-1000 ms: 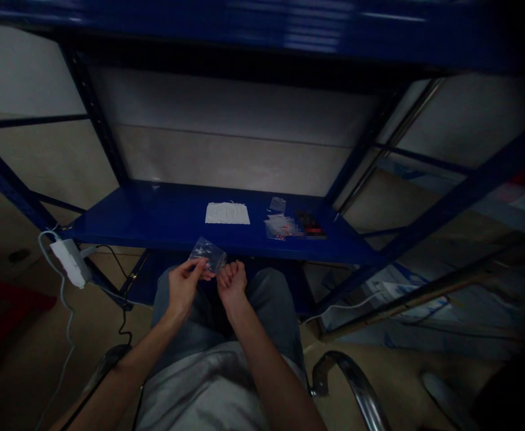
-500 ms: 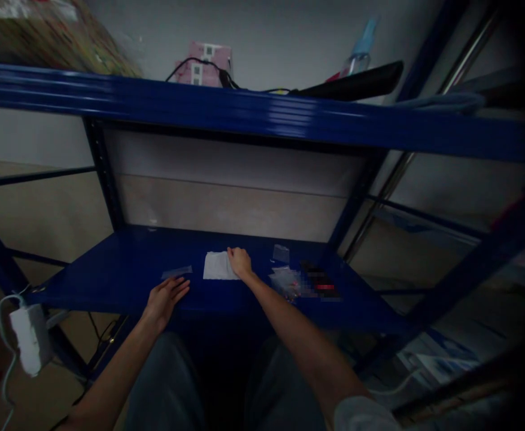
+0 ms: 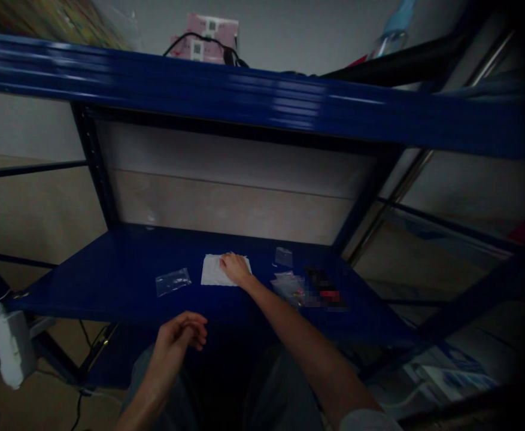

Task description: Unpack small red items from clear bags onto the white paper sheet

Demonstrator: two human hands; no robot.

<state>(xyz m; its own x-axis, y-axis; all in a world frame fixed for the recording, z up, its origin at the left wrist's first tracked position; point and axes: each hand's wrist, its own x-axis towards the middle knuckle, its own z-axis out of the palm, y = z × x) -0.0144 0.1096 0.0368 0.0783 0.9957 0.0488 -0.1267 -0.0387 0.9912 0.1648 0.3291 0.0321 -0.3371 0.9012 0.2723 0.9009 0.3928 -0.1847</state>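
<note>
On the blue shelf lies a thin white sheet (image 3: 212,275), tissue or cloth, I cannot tell which. My right hand (image 3: 236,267) rests on its right half with fingers curled down against it; the fingertips are partly hidden. My left hand (image 3: 181,335) hangs in the air in front of the shelf's near edge, fingers loosely bent and apart, holding nothing. A clear plastic bag (image 3: 173,282) lies flat to the left of the sheet. To the right are a small clear bag (image 3: 284,257) and several more clear bags (image 3: 288,287) with small contents.
A blurred dark item with a red mark (image 3: 329,296) lies at the right of the blue shelf (image 3: 127,263). Overhead, a blue beam (image 3: 190,90) crosses the view, with a spray bottle (image 3: 392,33) and a pink box (image 3: 208,42) above. A white power strip (image 3: 11,350) hangs at left.
My left hand has drawn back from beside the left bag toward me. That bag now shows wider and flatter. My right hand has shifted slightly left on the sheet. The camera view has moved.
</note>
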